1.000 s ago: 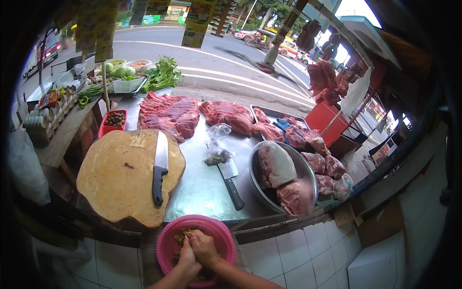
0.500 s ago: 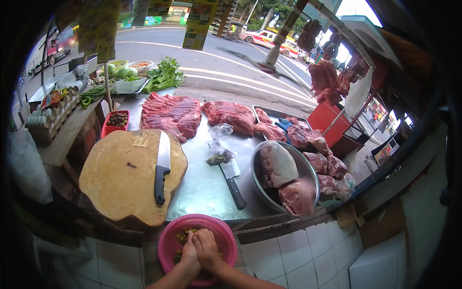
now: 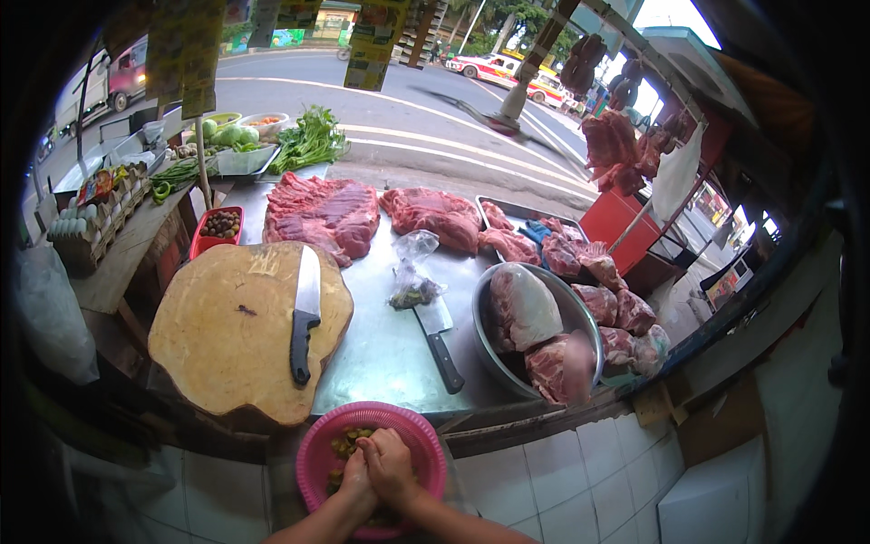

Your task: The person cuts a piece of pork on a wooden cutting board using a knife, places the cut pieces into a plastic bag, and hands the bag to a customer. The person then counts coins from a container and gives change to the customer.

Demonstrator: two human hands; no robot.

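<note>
Over a pink plastic basin (image 3: 428, 435) my left hand (image 3: 357, 482) and my right hand (image 3: 390, 464) are pressed together, palm against palm. Their fingers are closed around each other, and what lies between them is hidden. Greenish-yellow chopped pieces (image 3: 348, 442) show in the basin beside my fingers. Just beyond it, a knife (image 3: 306, 304) with a black handle lies on a thick round wooden chopping block (image 3: 208, 335). To the right, a cleaver (image 3: 442, 359) rests on the metal table (image 3: 362, 367), its blade tip under a knotted clear plastic bag (image 3: 415, 272) with dark contents.
Large slabs of raw meat (image 3: 322, 218) lie at the table's back. A metal basin (image 3: 594, 340) with meat chunks stands at right, beside more cuts. Egg trays (image 3: 100, 218), a red tub (image 3: 201, 240) and vegetables (image 3: 308, 140) are at left. Meat (image 3: 612, 145) hangs at upper right.
My joined hands have shifted very slightly within the basin, still pressed together. On the road, the truck at the far left has moved further into view.
</note>
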